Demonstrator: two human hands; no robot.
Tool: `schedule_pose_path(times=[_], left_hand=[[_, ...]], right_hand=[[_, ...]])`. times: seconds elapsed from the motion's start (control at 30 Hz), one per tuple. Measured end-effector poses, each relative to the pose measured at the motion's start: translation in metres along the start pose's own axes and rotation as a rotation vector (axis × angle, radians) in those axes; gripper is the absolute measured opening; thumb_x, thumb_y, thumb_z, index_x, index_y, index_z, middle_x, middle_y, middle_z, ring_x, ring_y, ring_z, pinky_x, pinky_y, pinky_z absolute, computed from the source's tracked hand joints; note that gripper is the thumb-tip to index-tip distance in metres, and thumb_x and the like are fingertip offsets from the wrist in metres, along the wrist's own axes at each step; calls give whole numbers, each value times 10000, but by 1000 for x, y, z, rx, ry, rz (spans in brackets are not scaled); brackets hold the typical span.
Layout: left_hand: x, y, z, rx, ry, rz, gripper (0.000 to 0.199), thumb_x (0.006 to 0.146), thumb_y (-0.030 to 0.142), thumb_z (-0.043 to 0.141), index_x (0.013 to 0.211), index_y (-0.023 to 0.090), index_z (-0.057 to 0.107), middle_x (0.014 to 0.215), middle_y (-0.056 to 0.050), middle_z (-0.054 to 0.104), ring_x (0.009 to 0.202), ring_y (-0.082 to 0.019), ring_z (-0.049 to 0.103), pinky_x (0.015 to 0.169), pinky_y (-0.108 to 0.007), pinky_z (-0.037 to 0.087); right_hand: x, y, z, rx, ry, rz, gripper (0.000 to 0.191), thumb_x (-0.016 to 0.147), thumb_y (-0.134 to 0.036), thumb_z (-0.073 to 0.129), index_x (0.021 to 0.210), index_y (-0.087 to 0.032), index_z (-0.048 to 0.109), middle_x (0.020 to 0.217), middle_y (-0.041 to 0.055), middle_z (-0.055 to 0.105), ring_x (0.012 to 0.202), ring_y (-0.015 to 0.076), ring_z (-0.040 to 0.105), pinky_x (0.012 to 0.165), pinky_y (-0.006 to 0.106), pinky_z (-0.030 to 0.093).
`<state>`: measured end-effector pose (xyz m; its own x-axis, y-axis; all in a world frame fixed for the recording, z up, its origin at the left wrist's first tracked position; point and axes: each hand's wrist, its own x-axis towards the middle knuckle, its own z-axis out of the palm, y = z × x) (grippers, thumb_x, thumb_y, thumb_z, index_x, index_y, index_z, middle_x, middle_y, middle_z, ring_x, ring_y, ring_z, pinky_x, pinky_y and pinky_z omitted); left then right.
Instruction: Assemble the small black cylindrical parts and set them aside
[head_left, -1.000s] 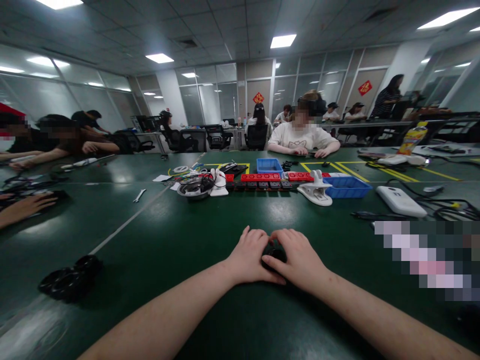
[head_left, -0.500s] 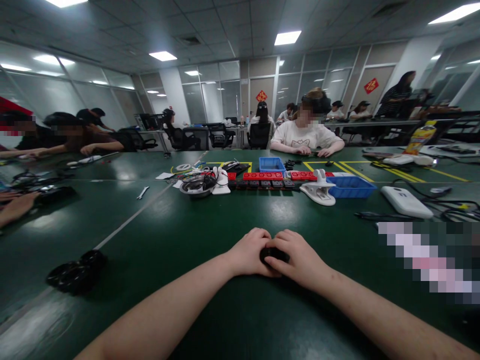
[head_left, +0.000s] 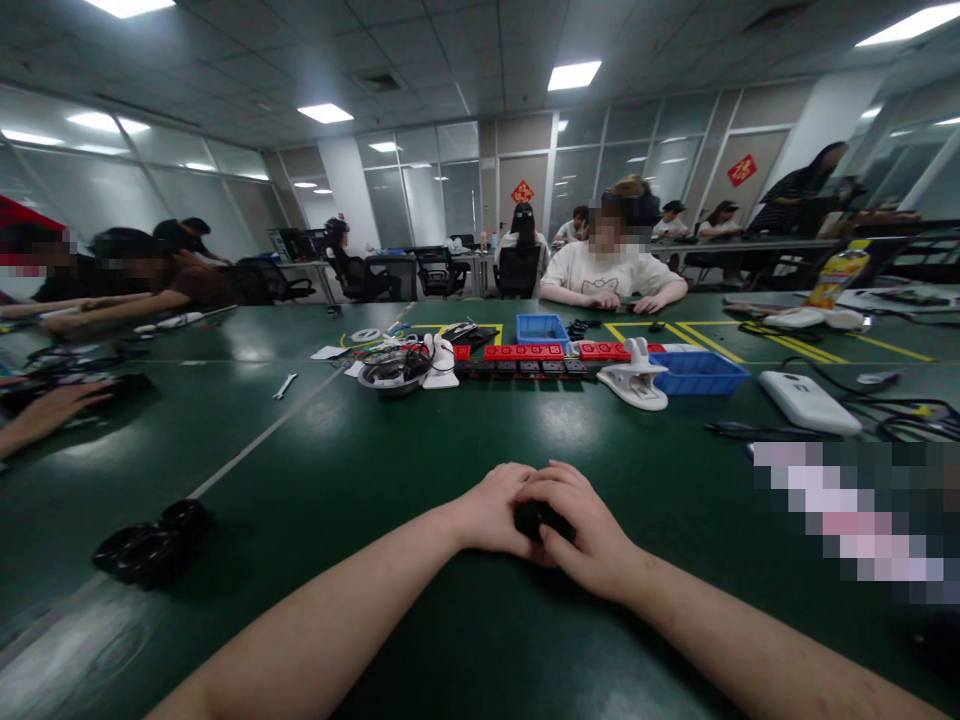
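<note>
Both my hands meet over the green table (head_left: 420, 450), in front of me. Between them is a small black rounded object (head_left: 531, 519), partly covered by fingers, so its exact kind cannot be made out. My left hand (head_left: 491, 508) is curled against its left side, fingertips hidden behind my right hand. From above and the right, my right hand (head_left: 585, 520) grips the same object, with the fingers bent over its top and the thumb at the near side.
A glossy black bundle (head_left: 150, 545) lies at left, and a small wrench (head_left: 285, 386) beyond it. Across the middle stand a metal bowl (head_left: 394, 375), red-and-black power strips (head_left: 525, 360), a white clip base (head_left: 636, 385) and a blue bin (head_left: 701, 372). A person (head_left: 611, 270) sits opposite.
My right hand has turned slightly, its fingers sliding farther left over the black object and its wrist coming a little nearer. My left hand stays almost in place.
</note>
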<state>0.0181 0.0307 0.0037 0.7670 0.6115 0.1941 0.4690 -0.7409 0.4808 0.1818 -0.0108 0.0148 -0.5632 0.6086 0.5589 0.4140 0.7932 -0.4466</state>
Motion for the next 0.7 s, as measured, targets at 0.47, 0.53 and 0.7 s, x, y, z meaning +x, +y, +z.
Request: schedule_pose_path(times=[0.47,0.53,0.7], left_hand=[[1,11,4,147,38,-126,686,539,545,712,1075,184,481,995,-51,514,980,-256,469,1007,-480,218],[1,10,5,184,54,-124,517,587,484,700,970,184,522,929,-35,518,938,-237,482,996,-438,252],[2,5,4,184,68,-101,341,617,406,687,839,188,548,894,-27,523,897,-226,482,922,-376,334]], right_hand=[[4,6,0,-271,-43,323,258,700,-363,616,827,-175,495,799,35,538,767,203,488,709,365,393],[4,7,2,-283,-43,353,257,693,-360,624,813,-178,489,796,30,537,764,199,490,704,356,390],[5,8,6,-307,-12,400,243,674,-323,634,804,-180,485,785,25,543,752,196,499,684,341,391]])
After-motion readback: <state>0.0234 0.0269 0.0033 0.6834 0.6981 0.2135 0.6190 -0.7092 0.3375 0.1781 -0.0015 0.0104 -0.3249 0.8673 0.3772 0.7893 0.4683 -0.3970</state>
